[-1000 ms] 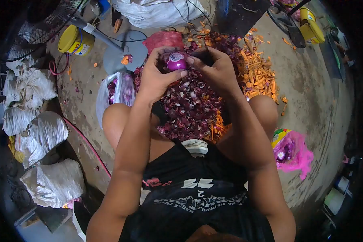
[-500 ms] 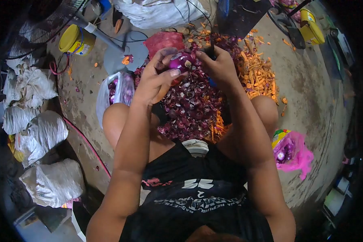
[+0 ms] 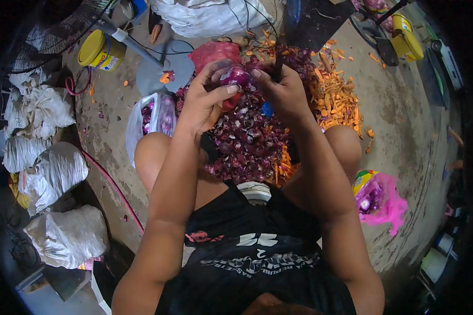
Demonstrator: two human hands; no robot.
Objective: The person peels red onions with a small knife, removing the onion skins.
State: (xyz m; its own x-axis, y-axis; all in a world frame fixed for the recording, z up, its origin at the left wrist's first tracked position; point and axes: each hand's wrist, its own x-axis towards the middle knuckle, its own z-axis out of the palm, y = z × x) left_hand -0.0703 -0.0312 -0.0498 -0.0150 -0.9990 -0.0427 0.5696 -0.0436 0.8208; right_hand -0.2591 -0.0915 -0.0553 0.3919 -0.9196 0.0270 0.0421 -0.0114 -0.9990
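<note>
A red onion rests in the curled fingers and thumb of my left hand. Close on its right, my right hand is closed around what looks like a dark knife, mostly hidden by the fingers. A flap of purple onion skin shows by my right thumb and fingertips. Under both hands spreads a heap of onion peelings, with a red object partly visible below the onion and a small blue thing beside my right wrist.
Orange carrot pieces and peelings lie right of the heap. A clear plastic bag of onions stands by my left knee, a pink bag of onions right of my right leg. Behind are a red net sack and a grey fan base.
The onion has turned in my left hand, so its pale root end no longer faces up. My right hand has tilted and drawn slightly away, with purple skin at its fingertips.
</note>
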